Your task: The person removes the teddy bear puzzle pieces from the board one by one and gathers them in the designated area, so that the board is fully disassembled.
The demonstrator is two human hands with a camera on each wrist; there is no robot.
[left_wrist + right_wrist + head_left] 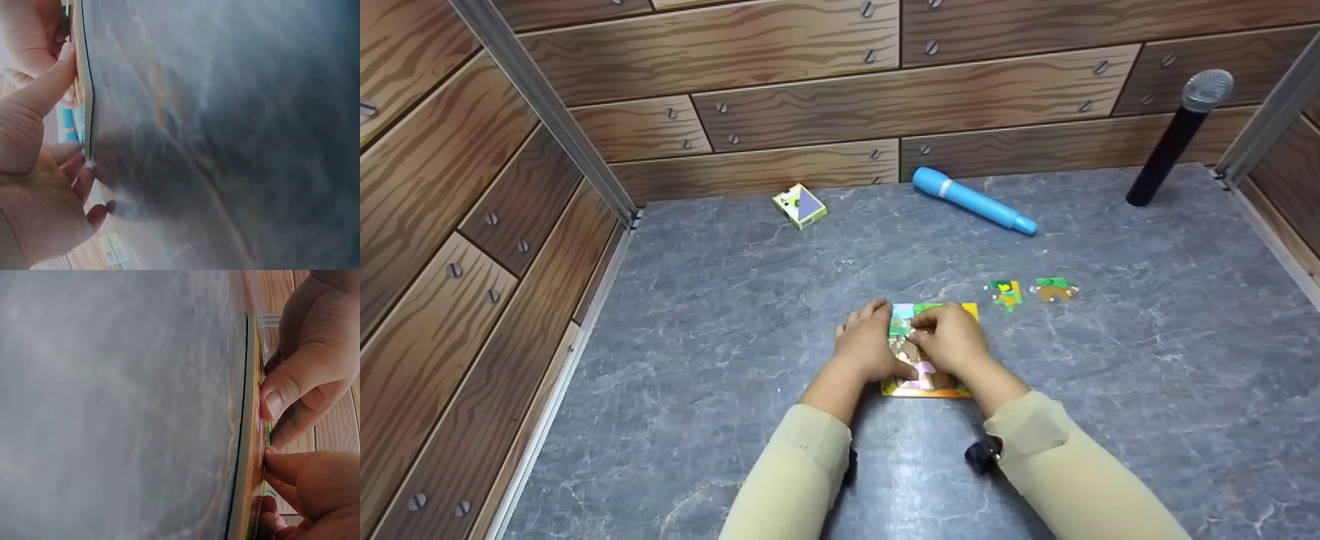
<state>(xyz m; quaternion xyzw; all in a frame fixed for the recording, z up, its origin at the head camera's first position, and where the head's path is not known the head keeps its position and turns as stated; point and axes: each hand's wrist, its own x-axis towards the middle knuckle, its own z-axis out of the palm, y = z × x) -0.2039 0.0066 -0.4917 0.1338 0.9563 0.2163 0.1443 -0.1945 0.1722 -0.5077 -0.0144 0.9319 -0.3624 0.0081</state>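
A colourful jigsaw puzzle board lies flat on the table in front of the person, partly covered by both hands. My left hand rests along the board's left side, thumb on its surface, the other fingers loosely spread at the edge. In the left wrist view, fingertips of the left hand touch the board's edge. With bent thumb and index finger, my right hand pinches at a puzzle piece on the board, mostly hidden by the fingers. Two loose puzzle pieces, one yellow-green and one green-brown, lie beyond to the right.
Toward the back wall are a small yellow-and-purple box and a blue pen-shaped stick. A black microphone with a silver head stands in the back right corner. Wood-patterned panels enclose the grey table.
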